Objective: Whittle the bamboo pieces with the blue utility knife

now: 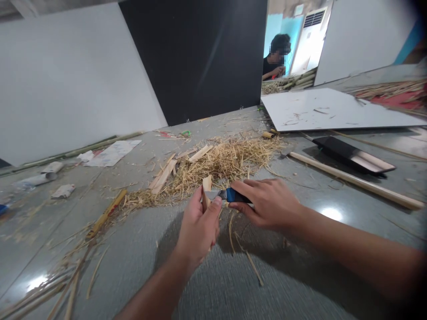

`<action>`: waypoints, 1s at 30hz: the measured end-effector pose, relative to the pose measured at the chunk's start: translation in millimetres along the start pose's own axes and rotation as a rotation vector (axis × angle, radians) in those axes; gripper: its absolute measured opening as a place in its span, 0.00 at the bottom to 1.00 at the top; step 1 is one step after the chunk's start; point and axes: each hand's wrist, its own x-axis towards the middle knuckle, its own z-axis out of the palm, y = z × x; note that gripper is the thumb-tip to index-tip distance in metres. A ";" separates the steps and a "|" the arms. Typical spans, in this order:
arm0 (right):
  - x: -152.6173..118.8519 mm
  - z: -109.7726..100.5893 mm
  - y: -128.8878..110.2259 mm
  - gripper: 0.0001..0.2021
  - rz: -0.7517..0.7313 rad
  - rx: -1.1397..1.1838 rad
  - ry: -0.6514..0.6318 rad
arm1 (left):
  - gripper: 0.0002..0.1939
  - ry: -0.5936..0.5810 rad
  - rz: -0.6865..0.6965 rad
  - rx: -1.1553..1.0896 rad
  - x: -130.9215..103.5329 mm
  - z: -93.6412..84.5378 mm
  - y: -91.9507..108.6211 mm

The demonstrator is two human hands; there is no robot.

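My left hand (200,222) is closed around a short flat piece of pale wood or bamboo (207,183), whose upper end sticks out above the fingers. In my right hand (267,202) is a knife with a blue and black handle (231,194). Its blade lies across the piece, close to my left thumb. Just beyond both hands spreads a heap of thin straw-coloured shavings (230,160). Several flat wooden pieces (164,176) rest at the heap's left side.
A yellow stick (106,214) lies left of the heap. To the right are a long wooden handle (353,180) and a black object (350,153), with a white board (333,109) behind. Dark and white panels stand at the back; a person (278,55) is beyond them.
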 end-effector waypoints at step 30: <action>-2.6 3.1 12.1 0.21 -0.175 0.063 0.017 | 0.26 -0.108 0.031 0.012 -2.7 -6.6 -7.8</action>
